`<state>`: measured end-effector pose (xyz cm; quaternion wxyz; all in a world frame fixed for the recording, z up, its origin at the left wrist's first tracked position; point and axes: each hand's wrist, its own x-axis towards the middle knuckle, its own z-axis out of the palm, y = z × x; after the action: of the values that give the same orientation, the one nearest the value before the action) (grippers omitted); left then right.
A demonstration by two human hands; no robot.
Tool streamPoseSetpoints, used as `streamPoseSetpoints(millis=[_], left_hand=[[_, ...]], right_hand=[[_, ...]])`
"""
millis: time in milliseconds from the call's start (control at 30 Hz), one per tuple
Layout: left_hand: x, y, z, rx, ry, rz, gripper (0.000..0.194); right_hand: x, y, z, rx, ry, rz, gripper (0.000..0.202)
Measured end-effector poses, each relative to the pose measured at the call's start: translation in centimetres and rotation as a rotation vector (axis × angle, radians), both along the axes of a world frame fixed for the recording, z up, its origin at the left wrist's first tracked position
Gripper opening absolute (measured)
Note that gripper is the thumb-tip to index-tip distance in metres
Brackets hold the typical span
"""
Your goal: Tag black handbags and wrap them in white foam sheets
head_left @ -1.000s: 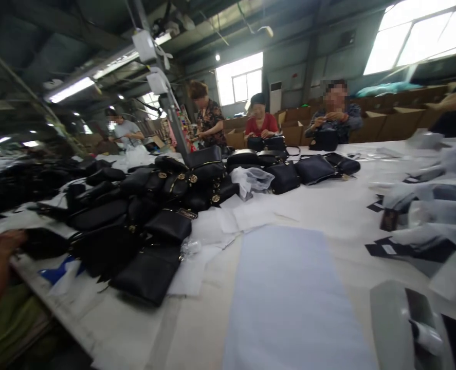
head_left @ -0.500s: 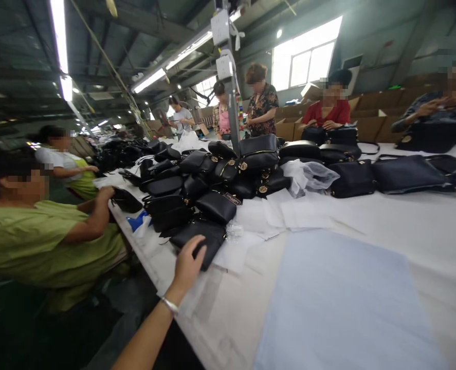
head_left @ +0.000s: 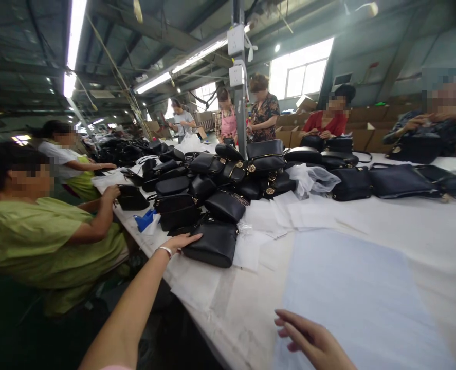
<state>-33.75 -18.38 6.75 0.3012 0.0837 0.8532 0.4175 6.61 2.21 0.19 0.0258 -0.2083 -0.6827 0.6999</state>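
My left hand (head_left: 182, 241), with a silver bracelet at the wrist, rests on the left side of a black bag (head_left: 212, 242) at the near end of the pile. Its thumb lies along the bag's top and its other fingers are partly hidden; whether it grips the bag is unclear. Low in the view, my right hand (head_left: 305, 331) hovers over the edge of a pale blue sheet (head_left: 351, 288), fingers apart and holding nothing. White papers (head_left: 305, 213) lie just beyond the sheet.
More black bags (head_left: 223, 205) are piled along the white table (head_left: 235, 318), with clear plastic (head_left: 312, 180) among them. A blue item (head_left: 145, 220) lies by the left edge. A person in green (head_left: 54, 226) sits close on the left. A grey post (head_left: 240, 103) stands behind the pile.
My left hand has shifted from the bag's top to its left side, and the bag now sits more upright. My right hand has come into view. The person in green's black bag shows more fully.
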Motion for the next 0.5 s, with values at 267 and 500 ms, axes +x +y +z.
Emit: streamPoseSetpoints(millis=[267,500], left_hand=[[11.5,-2.6,-3.5,0.396,0.226,0.002,0.064],[19.1,-1.6,-2.0,0.560,0.392,-0.056,0.069]], right_hand=[[-11.0,-2.6,-1.8,0.273,0.054,-0.137,0.073],[-6.4,-1.7,1.4,0.185,0.167,-0.267,0.063]])
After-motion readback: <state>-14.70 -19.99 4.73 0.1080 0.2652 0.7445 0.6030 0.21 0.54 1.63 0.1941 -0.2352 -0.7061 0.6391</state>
